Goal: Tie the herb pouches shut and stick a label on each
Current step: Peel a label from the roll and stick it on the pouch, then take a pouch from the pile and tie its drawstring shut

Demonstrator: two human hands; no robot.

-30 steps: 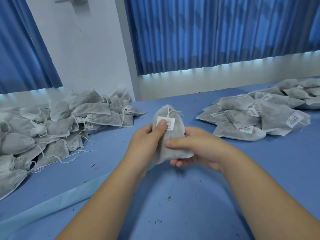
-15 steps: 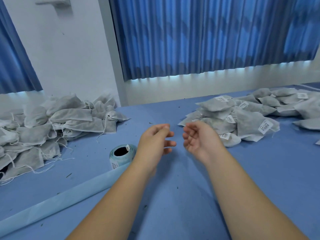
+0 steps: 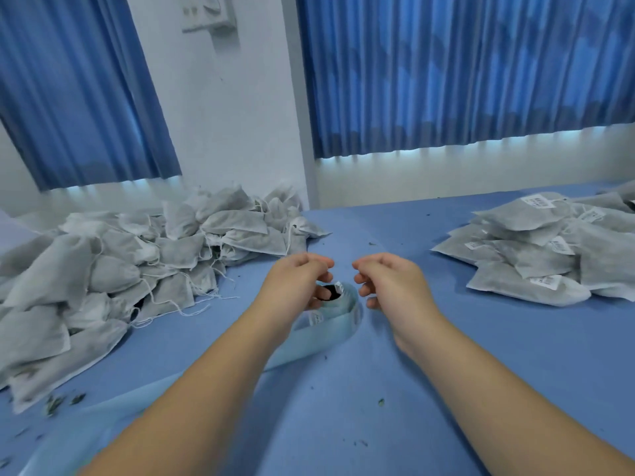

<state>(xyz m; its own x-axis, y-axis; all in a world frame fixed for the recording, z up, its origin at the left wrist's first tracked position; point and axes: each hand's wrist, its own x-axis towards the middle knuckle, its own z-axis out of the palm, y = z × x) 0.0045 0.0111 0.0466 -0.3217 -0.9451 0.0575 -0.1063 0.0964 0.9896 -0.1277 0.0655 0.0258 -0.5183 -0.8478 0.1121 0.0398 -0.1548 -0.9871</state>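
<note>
Your left hand (image 3: pixel 295 281) and right hand (image 3: pixel 390 280) are hovering mid-frame, fingers loosely curled, gripping nothing, flanking the label roll (image 3: pixel 342 304). At the left edge unlabelled pouches (image 3: pixel 137 262) are crowding in, at the right edge labelled pouches (image 3: pixel 529 259); blue table (image 3: pixel 481 355) is showing between them.

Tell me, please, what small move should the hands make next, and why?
Probably pinch the loose label that stands up on the label roll and peel it off. Both the left hand and the right hand hold nothing and hover right over the roll, fingers loosely curled, while the unlabelled pouches wait at the left.
</note>
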